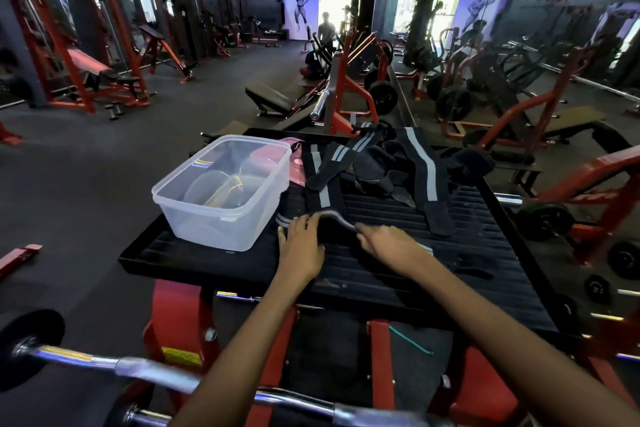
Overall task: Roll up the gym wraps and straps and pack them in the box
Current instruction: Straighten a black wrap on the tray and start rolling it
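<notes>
Two bare forearms are reaching forward from the bottom of the view, converging toward the middle. The left hand [300,246] is lying palm down, its fingers [304,220] spreading forward and curling slightly at the tips where they are touching the near end of a black fabric wrap with a grey stripe [323,196]. The right hand [388,243] is sitting just beside it, knuckles up, wrist angling inward, its fingers [363,230] bending and pinching the same end from the other side. The thumbs are hidden under the hands. Both elbows are out of view.
</notes>
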A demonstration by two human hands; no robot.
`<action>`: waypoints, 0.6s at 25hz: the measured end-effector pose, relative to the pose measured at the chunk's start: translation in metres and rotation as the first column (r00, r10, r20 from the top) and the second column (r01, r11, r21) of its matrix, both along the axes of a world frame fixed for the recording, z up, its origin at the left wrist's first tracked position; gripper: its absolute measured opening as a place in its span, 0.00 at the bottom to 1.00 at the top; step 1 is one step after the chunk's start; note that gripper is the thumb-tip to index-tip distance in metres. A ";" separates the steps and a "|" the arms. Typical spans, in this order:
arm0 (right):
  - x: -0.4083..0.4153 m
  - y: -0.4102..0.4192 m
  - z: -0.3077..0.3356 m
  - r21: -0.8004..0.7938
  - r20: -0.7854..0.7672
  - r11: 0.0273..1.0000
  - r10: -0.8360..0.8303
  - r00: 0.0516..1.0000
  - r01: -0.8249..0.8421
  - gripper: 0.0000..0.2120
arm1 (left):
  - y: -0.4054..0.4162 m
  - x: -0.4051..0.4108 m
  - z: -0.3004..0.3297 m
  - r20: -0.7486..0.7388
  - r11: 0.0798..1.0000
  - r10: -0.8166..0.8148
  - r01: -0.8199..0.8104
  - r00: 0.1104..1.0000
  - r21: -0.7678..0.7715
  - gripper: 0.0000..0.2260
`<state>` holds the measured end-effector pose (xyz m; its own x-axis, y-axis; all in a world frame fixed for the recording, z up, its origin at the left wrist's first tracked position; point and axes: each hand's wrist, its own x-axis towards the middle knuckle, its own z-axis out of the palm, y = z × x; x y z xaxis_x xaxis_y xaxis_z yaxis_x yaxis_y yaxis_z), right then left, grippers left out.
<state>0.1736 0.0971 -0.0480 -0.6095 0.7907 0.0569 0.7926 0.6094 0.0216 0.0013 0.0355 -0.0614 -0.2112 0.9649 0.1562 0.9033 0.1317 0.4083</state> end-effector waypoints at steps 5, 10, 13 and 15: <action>0.012 0.003 0.013 0.322 -0.239 0.942 0.173 0.955 -0.090 0.16 | 0.007 -0.011 0.026 0.030 0.947 -0.018 0.008 0.999 0.322 0.23; 0.036 -0.027 -0.006 0.264 -0.284 0.943 0.277 0.918 -0.202 0.17 | -0.017 -0.015 0.016 -0.131 0.952 0.034 0.008 0.991 0.307 0.18; 0.040 -0.039 -0.009 0.118 -0.194 0.960 0.271 0.943 -0.252 0.14 | -0.034 -0.017 0.002 -0.006 0.994 -0.004 0.004 1.000 0.109 0.16; 0.024 -0.030 0.006 -0.070 -0.316 0.988 0.107 0.943 -0.136 0.16 | -0.026 -0.015 0.008 0.101 0.991 -0.062 0.049 0.993 0.123 0.18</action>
<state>0.1972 0.0673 -0.0423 -0.6646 0.7224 0.1908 0.6709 0.6894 -0.2732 -0.0134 0.0091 -0.0534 -0.1791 0.9511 0.2517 0.8597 0.0269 0.5101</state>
